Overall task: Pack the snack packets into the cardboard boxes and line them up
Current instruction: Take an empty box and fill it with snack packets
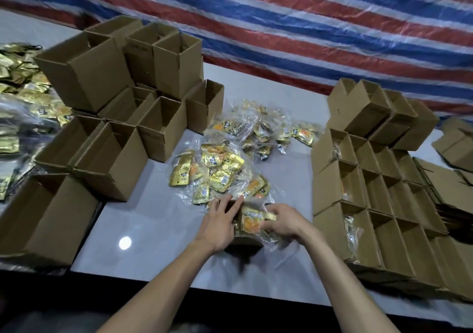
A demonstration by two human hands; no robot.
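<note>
Half done at best: braces a box [247, 240] on the near side of the packet pile [220, 171] with straight left fingers [236, 202], clamps right fingers [272, 226] round a snack bundle [252, 221] entering it, filled rows [358, 192] right of the pile, empty boxes [115, 158] left.

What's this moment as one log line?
left hand: touches cardboard box | right hand: holds snack packet at its opening | table: loose packets

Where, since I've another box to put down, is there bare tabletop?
Largest free patch: white glossy tabletop between the left cluster of open brown cardboard boxes and the left hand. A narrower lane runs between the pile of gold snack packets and the right-hand rows of brown boxes. The centre is crowded.
</note>
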